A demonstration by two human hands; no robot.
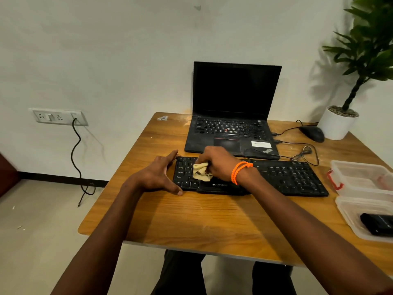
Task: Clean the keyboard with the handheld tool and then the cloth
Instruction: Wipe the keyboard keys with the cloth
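Observation:
A black keyboard (pixel 287 177) lies across the wooden table (pixel 191 218) in front of a laptop. My right hand (pixel 219 165), with an orange band at the wrist, grips a crumpled beige cloth (pixel 201 172) and holds it on the keys at the keyboard's left part. My left hand (pixel 158 175) rests at the keyboard's left end, fingers spread, index finger along the far corner and thumb at the near corner. A black handheld tool (pixel 377 226) lies in a clear plastic box (pixel 348 211) at the right edge.
An open black laptop (pixel 234 116) stands behind the keyboard. A black mouse (pixel 312 133) and its cables (pixel 304 152) lie at the back right beside a white plant pot (pixel 336 126). A second clear container (pixel 361 177) with a red clip sits right of the keyboard.

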